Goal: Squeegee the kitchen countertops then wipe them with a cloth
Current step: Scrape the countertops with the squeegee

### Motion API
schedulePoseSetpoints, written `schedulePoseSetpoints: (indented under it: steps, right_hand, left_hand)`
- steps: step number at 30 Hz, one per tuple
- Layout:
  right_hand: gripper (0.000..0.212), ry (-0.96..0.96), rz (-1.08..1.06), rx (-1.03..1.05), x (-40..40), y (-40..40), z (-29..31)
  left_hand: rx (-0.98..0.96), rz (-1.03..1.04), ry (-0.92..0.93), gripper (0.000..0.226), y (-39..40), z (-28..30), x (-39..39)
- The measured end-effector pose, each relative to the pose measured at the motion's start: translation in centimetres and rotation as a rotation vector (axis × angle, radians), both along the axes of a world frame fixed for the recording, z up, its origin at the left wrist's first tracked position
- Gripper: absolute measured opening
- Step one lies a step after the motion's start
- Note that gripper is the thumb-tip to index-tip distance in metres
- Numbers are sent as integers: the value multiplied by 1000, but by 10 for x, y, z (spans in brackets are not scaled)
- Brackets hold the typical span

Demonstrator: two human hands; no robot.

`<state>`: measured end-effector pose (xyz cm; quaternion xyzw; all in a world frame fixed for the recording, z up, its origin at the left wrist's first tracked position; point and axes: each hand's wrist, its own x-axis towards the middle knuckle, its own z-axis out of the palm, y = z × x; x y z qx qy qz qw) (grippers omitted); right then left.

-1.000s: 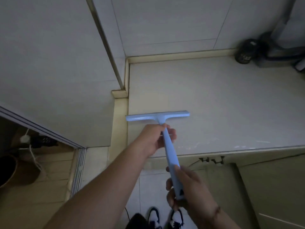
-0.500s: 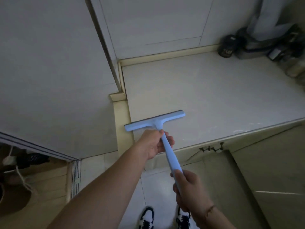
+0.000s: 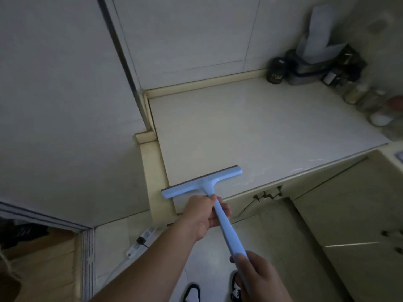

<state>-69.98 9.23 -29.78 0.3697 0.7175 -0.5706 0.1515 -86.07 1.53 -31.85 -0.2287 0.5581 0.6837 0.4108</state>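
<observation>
Closer to the counter [image 3: 261,127] edge now, the squeegee [image 3: 201,184] has slid back. Left hand [image 3: 204,216] grips its handle high, right hand [image 3: 259,277] grips low.

A home kitchen: a pale stone bench [image 3: 250,131] runs into a tiled wall corner [image 3: 185,40], cream cabinet doors [image 3: 349,214] sit below at 4 o'clock, and jars and dark containers [image 3: 357,94] crowd the bench's far end at 2 o'clock.
</observation>
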Motion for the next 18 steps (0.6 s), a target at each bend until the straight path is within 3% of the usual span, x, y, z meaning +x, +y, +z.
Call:
schedulePoseSetpoints:
  steps: [7,14,18]
  right_hand:
    - [33,85,-154,-133,-45,50,14]
    - [32,32,-124,-154,-66,90,5]
    - [35,5,-56,-16,-44,88,-4]
  left_hand:
    - [86,-19,46,26,62,16,-43]
    - [19,-5,12,28,103,-2,-60]
    - [-40,-12,-21,27,103,-5,-40]
